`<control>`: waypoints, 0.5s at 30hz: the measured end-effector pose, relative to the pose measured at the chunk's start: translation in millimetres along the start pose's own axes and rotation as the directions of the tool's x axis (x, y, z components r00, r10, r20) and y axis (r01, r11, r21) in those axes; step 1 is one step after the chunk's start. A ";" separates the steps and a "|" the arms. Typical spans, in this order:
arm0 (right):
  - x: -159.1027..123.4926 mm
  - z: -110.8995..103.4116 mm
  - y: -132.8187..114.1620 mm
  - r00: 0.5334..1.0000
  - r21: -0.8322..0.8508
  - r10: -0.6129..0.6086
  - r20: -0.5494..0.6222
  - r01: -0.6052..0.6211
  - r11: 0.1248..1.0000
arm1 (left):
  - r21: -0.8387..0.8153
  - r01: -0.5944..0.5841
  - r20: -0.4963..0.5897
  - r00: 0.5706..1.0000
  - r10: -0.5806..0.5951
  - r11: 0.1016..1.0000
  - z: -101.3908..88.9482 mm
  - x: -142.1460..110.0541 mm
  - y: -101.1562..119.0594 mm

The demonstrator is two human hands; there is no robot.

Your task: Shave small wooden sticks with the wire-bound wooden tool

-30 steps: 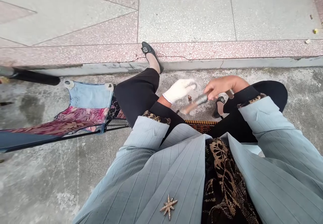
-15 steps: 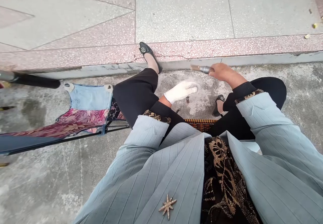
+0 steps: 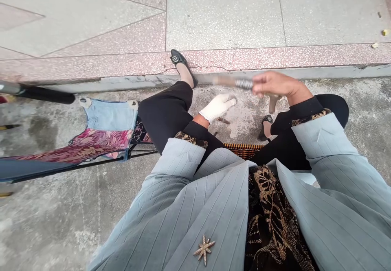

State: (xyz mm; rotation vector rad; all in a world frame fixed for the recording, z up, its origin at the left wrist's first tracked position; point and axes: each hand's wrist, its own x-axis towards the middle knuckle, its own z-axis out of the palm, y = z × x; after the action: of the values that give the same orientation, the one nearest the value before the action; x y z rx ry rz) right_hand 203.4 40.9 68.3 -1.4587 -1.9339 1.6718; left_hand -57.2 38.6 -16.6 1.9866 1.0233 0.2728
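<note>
Right hand (image 3: 270,84) curled round a silver-wrapped tool (image 3: 243,84), far end blurred, near the step's edge (image 3: 293,73); gloved left hand (image 3: 218,107) bunched above concrete (image 3: 244,126), grip indeterminable; wickerwork (image 3: 242,151) mostly hidden by jacket (image 3: 183,206), contents obscured.

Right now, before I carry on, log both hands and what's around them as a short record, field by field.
left hand: white-gloved, fingers curled, low over the ground; whether it grips anything is unclear
right hand: bare, closed around a tool
tool: silvery wrapped section, brown end pointing toward the left; blurred, kind unclear
near the glove: small brown piece; contact with the glove unclear
feet: black shoes, one each side of the hands
far left: patchwork fabric chair
</note>
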 end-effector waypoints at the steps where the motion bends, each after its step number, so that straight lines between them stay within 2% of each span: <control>1: -1.0 -5.4 0.5 0.986 0.055 0.009 -0.168 0.000 0.998 | -0.026 0.003 0.026 1.000 -0.003 1.000 1.0 -0.6 0.9; 3: 0.8 -11.3 4.7 0.907 0.124 0.082 -0.412 -0.033 0.992 | -0.109 0.012 0.070 0.998 -0.005 0.994 3.2 -2.2 2.7; 5: 6.2 -11.1 11.4 0.840 0.146 0.166 -0.517 -0.105 0.984 | -0.188 -0.005 0.128 0.991 0.029 0.982 5.6 -3.5 3.7; 6: 9.3 -9.9 14.8 0.822 0.144 0.197 -0.534 -0.141 0.979 | -0.218 -0.012 0.154 0.987 0.047 0.976 7.0 -3.7 3.6; 9: 16.6 -6.5 21.5 0.814 0.076 0.236 -0.531 -0.232 0.970 | -0.277 0.020 0.219 0.975 0.043 0.961 11.2 -3.8 1.5; 11: 19.5 -6.1 22.5 0.815 -0.044 0.232 -0.530 -0.300 0.953 | -0.282 0.037 0.230 0.973 0.030 0.959 12.7 -3.8 -0.1; 13: 22.2 -5.0 22.1 0.827 -0.226 0.229 -0.514 -0.388 0.894 | -0.242 -0.006 0.226 0.972 0.062 0.970 12.0 -4.5 -0.5; 15: 25.8 -0.4 22.2 0.852 -0.408 0.256 -0.456 -0.456 0.791 | -0.192 -0.065 0.212 0.971 0.106 0.979 9.5 -6.0 0.5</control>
State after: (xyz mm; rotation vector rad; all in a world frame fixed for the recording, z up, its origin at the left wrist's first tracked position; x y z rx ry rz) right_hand 202.8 58.0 38.8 -2.2803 -2.0323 0.8843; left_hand -55.7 28.3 -20.9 1.8477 0.7438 0.1803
